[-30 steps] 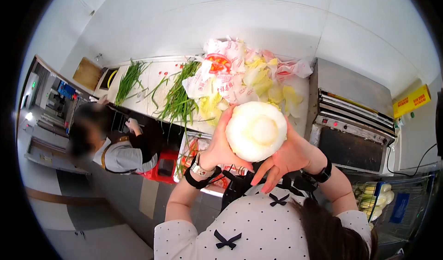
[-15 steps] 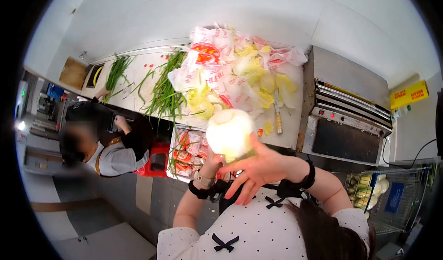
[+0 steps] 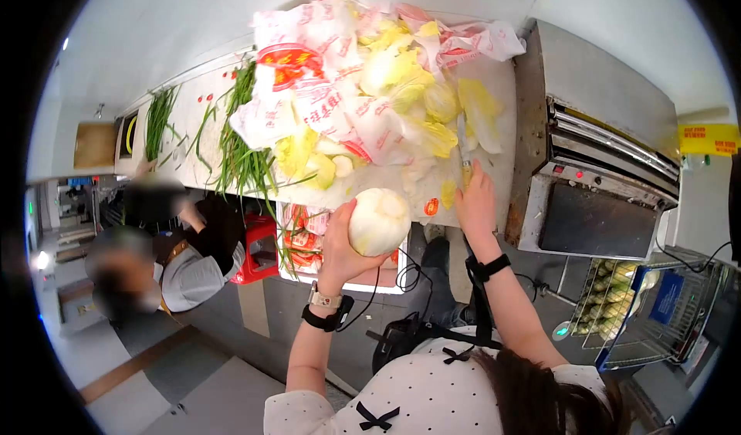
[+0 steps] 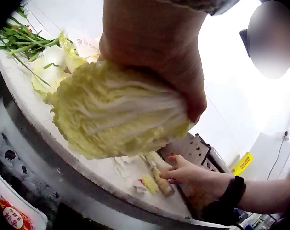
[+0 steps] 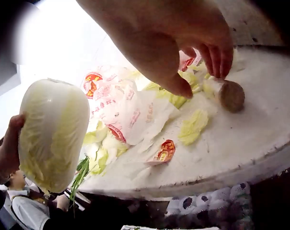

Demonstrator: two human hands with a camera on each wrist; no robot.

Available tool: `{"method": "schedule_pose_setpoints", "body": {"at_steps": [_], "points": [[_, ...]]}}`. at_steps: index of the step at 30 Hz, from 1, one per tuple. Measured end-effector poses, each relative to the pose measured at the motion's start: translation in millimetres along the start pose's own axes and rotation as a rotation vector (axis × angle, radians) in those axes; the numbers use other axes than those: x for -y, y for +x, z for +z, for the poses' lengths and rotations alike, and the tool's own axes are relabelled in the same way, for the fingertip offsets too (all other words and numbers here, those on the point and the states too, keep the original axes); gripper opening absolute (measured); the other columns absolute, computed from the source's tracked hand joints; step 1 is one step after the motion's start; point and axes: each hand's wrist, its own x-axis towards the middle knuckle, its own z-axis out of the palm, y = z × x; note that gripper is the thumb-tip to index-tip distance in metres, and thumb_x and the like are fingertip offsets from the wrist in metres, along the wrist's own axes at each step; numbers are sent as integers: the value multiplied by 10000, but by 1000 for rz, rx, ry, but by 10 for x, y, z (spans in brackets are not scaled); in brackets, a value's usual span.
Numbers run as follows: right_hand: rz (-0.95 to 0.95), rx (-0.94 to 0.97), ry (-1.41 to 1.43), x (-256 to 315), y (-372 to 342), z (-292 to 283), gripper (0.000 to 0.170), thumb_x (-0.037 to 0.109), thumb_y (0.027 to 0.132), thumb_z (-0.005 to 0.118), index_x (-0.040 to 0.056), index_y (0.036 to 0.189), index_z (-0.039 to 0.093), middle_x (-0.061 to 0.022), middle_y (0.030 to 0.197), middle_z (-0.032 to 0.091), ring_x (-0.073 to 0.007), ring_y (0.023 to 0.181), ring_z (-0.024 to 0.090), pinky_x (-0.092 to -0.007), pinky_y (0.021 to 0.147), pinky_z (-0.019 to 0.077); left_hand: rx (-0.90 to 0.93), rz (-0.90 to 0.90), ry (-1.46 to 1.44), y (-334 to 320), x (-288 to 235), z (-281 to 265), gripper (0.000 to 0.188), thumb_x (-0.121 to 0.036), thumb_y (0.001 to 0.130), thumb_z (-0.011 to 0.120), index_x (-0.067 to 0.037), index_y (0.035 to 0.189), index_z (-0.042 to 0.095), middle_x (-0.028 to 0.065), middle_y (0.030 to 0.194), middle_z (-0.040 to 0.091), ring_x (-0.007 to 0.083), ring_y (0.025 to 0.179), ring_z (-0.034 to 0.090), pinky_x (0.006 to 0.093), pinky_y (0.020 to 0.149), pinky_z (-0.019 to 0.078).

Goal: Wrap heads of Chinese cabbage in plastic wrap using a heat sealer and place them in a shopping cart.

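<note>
A napa cabbage (image 3: 380, 223), pale and trimmed at its base, is gripped in my left hand (image 3: 340, 248) in front of the table edge. The left wrist view shows its crinkled yellow-green leaves (image 4: 116, 115) below that hand. My right hand (image 3: 477, 209) reaches over the table to a knife (image 3: 466, 174) with a light wooden handle. In the right wrist view its fingertips (image 5: 224, 72) come right at the handle (image 5: 229, 95), thumb spread apart from the fingers. Loose cabbage leaves (image 3: 480, 111) lie around the blade.
Printed plastic wrappers (image 3: 309, 72) and green stalks (image 3: 245, 149) cover the table's left part. A wrapping machine (image 3: 598, 157) borders it on the right. Below are a white box of red packages (image 3: 302, 240) and a cart with cabbages (image 3: 610, 300). Another person (image 3: 193, 273) works at left.
My right hand has left the cabbage and moved forward to the knife handle. The left hand has kept the cabbage and turned it from base-up to tilted.
</note>
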Motion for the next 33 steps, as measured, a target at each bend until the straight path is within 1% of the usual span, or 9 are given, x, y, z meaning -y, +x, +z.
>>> {"method": "schedule_pose_setpoints", "body": {"at_steps": [5, 8, 11, 17, 20, 23, 26, 27, 33], "points": [[175, 33, -8, -83, 118, 134, 616, 9, 681, 576, -5, 1253, 347, -206, 1010, 477, -375, 975, 456, -413, 864, 392, 65, 72, 280, 272, 64, 180, 932, -275, 463, 835, -32, 1255, 407, 209, 1138, 493, 345, 1010, 523, 416, 836, 444], [209, 44, -60, -193, 104, 161, 536, 83, 677, 632, -4, 1166, 431, -182, 976, 487, -346, 968, 462, -394, 853, 399, 85, 52, 334, 411, 121, 296, 887, -317, 479, 825, -63, 1241, 446, 219, 1131, 480, 363, 981, 515, 426, 812, 436], [279, 100, 104, -179, 11, -37, 432, 95, 662, 645, 13, 1061, 503, -174, 946, 481, -340, 931, 481, -374, 810, 418, 119, 32, 373, 503, 203, 395, 878, -313, 477, 821, -71, 1237, 453, 218, 1122, 484, 361, 972, 518, 425, 808, 434], [236, -15, 516, -92, -265, -261, 355, 150, 770, 635, 17, 1077, 518, -186, 938, 554, -297, 803, 573, -330, 685, 452, 155, 24, 366, 643, 230, 409, 881, -305, 467, 818, -63, 1232, 455, 210, 1103, 503, 358, 961, 534, 424, 792, 452], [425, 170, 589, -43, -343, -367, 353, 188, 805, 630, 50, 1109, 516, -164, 842, 605, -264, 717, 606, -302, 628, 460, 186, 13, 310, 705, 295, 397, 897, -296, 448, 819, -53, 1230, 453, 210, 1089, 513, 357, 949, 546, 424, 782, 466], [416, 274, 619, -59, -405, -396, 374, 240, 785, 661, 69, 1089, 525, -136, 756, 613, -252, 654, 614, -296, 587, 468, 187, 3, 295, 707, 347, 401, 915, -285, 430, 821, -47, 1231, 449, 210, 1089, 518, 354, 945, 553, 421, 780, 472], [254, 460, 493, -187, -516, -218, 413, 297, 754, 687, 57, 1049, 525, -134, 768, 618, -260, 681, 621, -316, 597, 477, 198, 1, 290, 706, 389, 399, 924, -277, 422, 820, -46, 1235, 446, 207, 1099, 517, 350, 951, 553, 418, 784, 472], [106, 450, 433, -111, -474, -244, 386, 302, 764, 666, 42, 1008, 518, -141, 792, 617, -286, 705, 619, -341, 596, 483, 206, -12, 277, 727, 382, 388, 925, -275, 422, 820, -46, 1236, 445, 205, 1102, 517, 349, 954, 553, 417, 786, 472], [-27, 439, 362, 31, -356, -59, 312, 271, 823, 594, 38, 1012, 506, -139, 841, 603, -303, 725, 603, -357, 599, 480, 213, -14, 231, 769, 431, 367, 920, -275, 427, 820, -44, 1236, 448, 194, 1085, 526, 339, 943, 558, 406, 784, 473]]}}
